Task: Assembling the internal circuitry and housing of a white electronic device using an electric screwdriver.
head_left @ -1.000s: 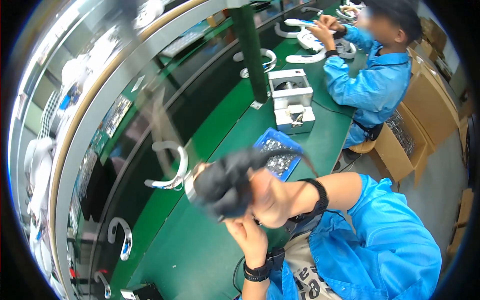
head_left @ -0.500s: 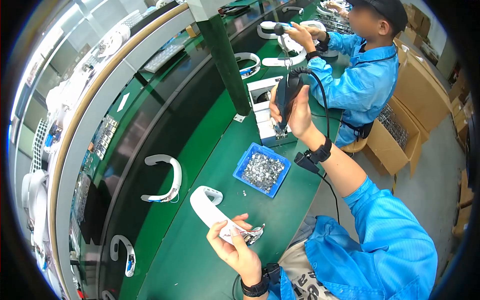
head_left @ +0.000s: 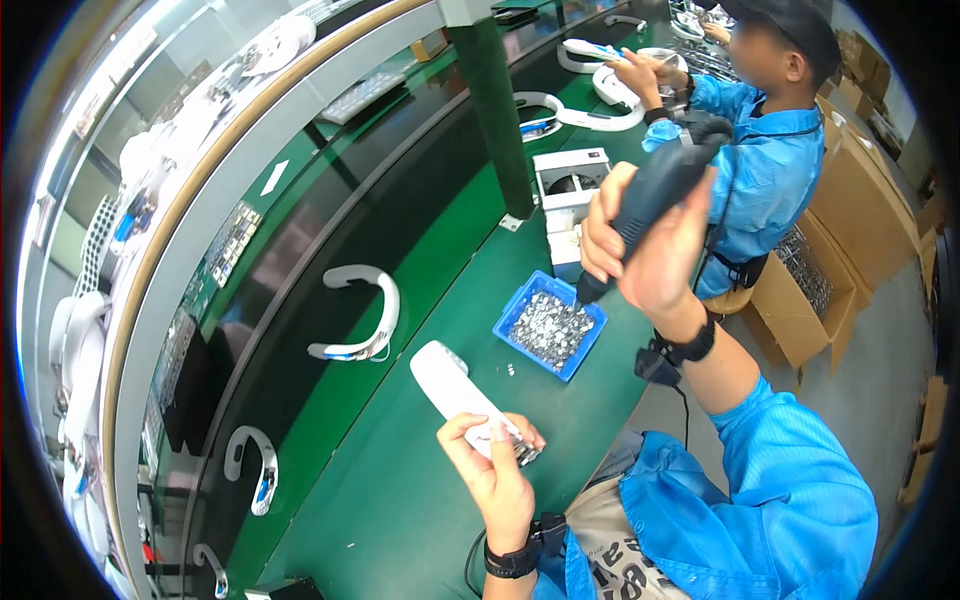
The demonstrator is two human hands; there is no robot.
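Observation:
My left hand (head_left: pixel 497 478) is closed round the lower end of a white curved housing (head_left: pixel 450 385), probably a neck-fan shell. Small metallic parts show at the end beside its fingers. In my right hand (head_left: pixel 650 265) is a black electric screwdriver (head_left: pixel 655 195), gripped round its body and held in the air. The screwdriver slants down to the left, its lower end seen against the right corner of a blue tray (head_left: pixel 586 354) full of small metal pieces. Whether it carries a screw cannot be made out. The two hands are well apart.
A white box-shaped device (head_left: pixel 570 160), possibly a screw feeder, stands behind the tray. Curved white units (head_left: pixel 388 310) lie on the dark-and-green conveyor at left. A green post (head_left: pixel 495 120) rises beyond. A co-worker in blue (head_left: pixel 770 160) sits at right near cardboard boxes (head_left: pixel 800 325).
My right hand has drawn the screwdriver away from the white device, nearer to me and to the right. The housing has turned slightly in my left hand; its red wire no longer shows. The view has shifted.

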